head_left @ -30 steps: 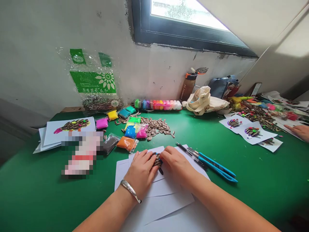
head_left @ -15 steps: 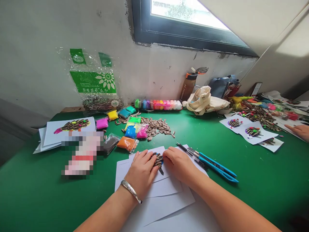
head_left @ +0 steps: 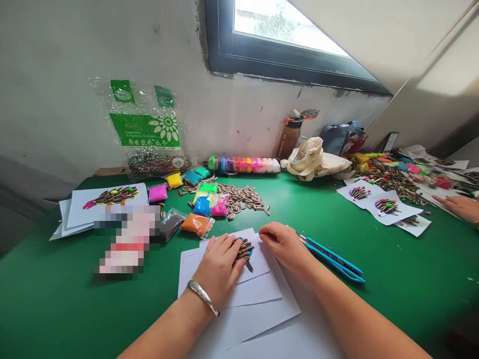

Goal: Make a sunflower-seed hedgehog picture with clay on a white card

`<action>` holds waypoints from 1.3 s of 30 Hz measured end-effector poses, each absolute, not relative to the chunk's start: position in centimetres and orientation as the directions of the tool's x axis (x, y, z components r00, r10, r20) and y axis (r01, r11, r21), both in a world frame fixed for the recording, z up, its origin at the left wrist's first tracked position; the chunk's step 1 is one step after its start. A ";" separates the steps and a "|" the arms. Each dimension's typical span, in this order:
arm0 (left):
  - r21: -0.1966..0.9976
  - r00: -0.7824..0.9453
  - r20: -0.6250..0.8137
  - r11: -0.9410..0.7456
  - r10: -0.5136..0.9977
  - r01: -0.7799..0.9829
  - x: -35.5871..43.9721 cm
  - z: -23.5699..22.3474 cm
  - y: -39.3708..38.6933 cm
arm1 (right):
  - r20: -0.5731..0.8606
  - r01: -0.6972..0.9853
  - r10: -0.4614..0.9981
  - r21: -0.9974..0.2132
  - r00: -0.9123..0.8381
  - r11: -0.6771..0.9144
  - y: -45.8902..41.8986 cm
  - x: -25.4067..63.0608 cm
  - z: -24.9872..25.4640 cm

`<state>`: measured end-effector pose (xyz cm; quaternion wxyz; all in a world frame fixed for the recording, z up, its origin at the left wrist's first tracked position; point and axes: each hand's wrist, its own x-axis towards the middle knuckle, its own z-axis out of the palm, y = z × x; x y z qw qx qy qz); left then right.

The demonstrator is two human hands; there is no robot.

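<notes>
My left hand (head_left: 221,257) lies flat, fingers stretched, across a sheet of white paper (head_left: 256,284). Its fingertips rest on a cluster of striped sunflower seeds (head_left: 244,248) stuck to blue clay (head_left: 251,253), partly covered by the hand. A dark piece juts from the cluster's lower end. To the right of the cluster, apart from it, my right hand (head_left: 286,247) is closed with thumb and forefinger together over the paper's edge. What those fingers hold, if anything, is hidden. More white sheets lie underneath.
A blue utility knife (head_left: 335,259) lies right of my right hand. Beyond the papers are clay packets (head_left: 195,222) and loose sunflower seeds (head_left: 245,197). Finished seed pictures (head_left: 116,197) lie left. Another person's hand (head_left: 458,205) rests at far right, near more seed pictures (head_left: 389,205).
My right hand has pulled away from the seed cluster, slightly up and to the right, showing more blue clay and hiding the pens. My left hand stays on the cluster.
</notes>
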<state>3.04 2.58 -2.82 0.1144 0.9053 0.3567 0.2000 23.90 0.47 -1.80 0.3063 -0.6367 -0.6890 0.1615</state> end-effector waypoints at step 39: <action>0.366 0.645 0.315 -0.716 0.696 0.594 3.0 -3.2 2.6 | -0.027 0.549 0.999 -0.836 -0.017 -0.013 -1.2 22.6 -1.2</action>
